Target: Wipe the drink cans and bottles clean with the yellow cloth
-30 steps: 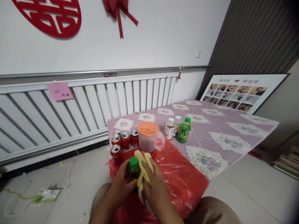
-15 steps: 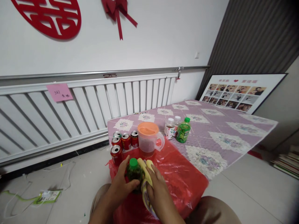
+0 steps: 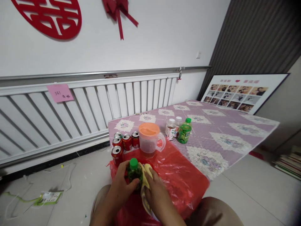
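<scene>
My left hand [image 3: 122, 182] is wrapped round a dark green bottle [image 3: 135, 175] with a bright green cap, which stands upright close to me. In my right hand [image 3: 156, 188] is a bunched yellow patterned cloth [image 3: 146, 182], pressed against the bottle's right side. Under both lies a red plastic sheet [image 3: 178, 175]. Just beyond the bottle stands a clear pitcher [image 3: 147, 146] with an orange lid and a little liquid at its bottom. Several opened drink cans [image 3: 127, 142], mostly red, are grouped to the pitcher's left.
Right of the pitcher stand two small white-capped bottles [image 3: 170, 130] and a green-labelled bottle [image 3: 184, 131]. A purple floral tablecloth [image 3: 202, 125] covers the table. Behind is a white radiator [image 3: 98, 106]; a photo board [image 3: 244, 92] leans at the right. A power strip [image 3: 48, 198] lies on the floor.
My right hand and the cloth have shifted slightly down and left along the bottle. The bottle has barely moved, still in my left hand.
</scene>
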A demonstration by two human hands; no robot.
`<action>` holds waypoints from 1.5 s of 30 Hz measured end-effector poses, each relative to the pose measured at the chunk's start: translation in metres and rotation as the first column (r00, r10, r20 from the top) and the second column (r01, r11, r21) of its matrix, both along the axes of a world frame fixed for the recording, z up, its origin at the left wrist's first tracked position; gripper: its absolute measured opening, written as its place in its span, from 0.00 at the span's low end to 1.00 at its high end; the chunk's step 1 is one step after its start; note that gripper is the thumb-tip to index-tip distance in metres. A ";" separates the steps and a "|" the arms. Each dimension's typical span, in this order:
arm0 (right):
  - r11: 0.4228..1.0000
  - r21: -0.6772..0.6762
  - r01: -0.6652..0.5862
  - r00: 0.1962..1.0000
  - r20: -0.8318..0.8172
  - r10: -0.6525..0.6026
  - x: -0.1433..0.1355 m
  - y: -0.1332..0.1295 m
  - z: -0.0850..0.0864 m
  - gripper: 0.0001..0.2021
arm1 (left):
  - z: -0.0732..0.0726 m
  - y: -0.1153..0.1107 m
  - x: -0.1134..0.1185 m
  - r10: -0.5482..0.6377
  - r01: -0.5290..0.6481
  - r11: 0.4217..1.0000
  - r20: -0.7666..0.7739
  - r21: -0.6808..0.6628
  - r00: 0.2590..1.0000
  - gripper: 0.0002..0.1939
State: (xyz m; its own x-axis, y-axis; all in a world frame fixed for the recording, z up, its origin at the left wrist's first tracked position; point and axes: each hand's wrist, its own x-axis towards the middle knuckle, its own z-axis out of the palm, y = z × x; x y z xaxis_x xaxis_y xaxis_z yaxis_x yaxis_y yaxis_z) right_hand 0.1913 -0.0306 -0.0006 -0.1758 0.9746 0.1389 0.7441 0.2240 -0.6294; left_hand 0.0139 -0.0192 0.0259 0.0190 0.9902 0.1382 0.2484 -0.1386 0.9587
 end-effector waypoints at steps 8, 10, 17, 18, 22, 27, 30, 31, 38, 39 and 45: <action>0.988 0.152 0.023 0.992 -0.128 -0.003 0.003 -0.003 0.007 0.29 | 0.005 0.002 -0.002 -0.055 0.055 0.998 0.032 -0.001 0.998 0.32; 0.964 0.263 0.037 0.984 -0.176 0.010 0.002 -0.005 0.018 0.28 | 0.007 0.001 -0.001 -0.052 0.052 0.999 0.036 0.003 0.998 0.31; 0.963 0.270 0.026 0.989 -0.146 0.014 -0.008 0.000 0.013 0.31 | 0.002 0.003 -0.003 -0.076 0.076 0.997 0.034 -0.002 0.997 0.32; 0.974 0.224 0.043 0.990 -0.139 -0.012 -0.008 0.001 0.006 0.32 | 0.001 0.004 -0.003 -0.075 0.075 0.997 0.037 -0.006 0.997 0.33; 0.998 0.065 0.026 0.996 -0.086 -0.020 -0.003 0.002 -0.017 0.35 | 0.000 0.004 -0.005 -0.058 0.058 0.998 0.019 -0.008 0.998 0.32; 1.000 -0.007 0.019 1.000 -0.023 -0.020 0.001 -0.001 -0.020 0.33 | 0.007 0.008 -0.008 -0.123 0.123 0.992 0.007 -0.007 0.992 0.31; 0.998 0.062 0.021 0.997 -0.080 -0.016 0.003 0.001 -0.011 0.33 | 0.009 0.012 -0.011 -0.159 0.159 0.987 -0.008 -0.009 0.987 0.33; 0.994 0.103 0.020 0.994 -0.108 -0.008 0.004 0.001 -0.006 0.33 | 0.010 0.013 -0.012 -0.169 0.169 0.986 -0.012 -0.009 0.986 0.33; 0.906 0.424 0.009 0.980 -0.183 0.076 -0.002 -0.007 0.036 0.31 | 0.011 0.013 -0.010 -0.197 0.197 0.980 0.020 -0.009 0.980 0.34; 0.893 0.451 -0.002 0.980 -0.179 0.092 -0.003 -0.007 0.038 0.31 | 0.012 0.012 -0.009 -0.202 0.202 0.979 0.021 -0.012 0.979 0.34; 0.951 0.309 -0.024 0.992 -0.111 0.061 -0.005 0.002 0.019 0.36 | 0.015 0.010 -0.009 -0.202 0.204 0.979 0.066 -0.018 0.977 0.33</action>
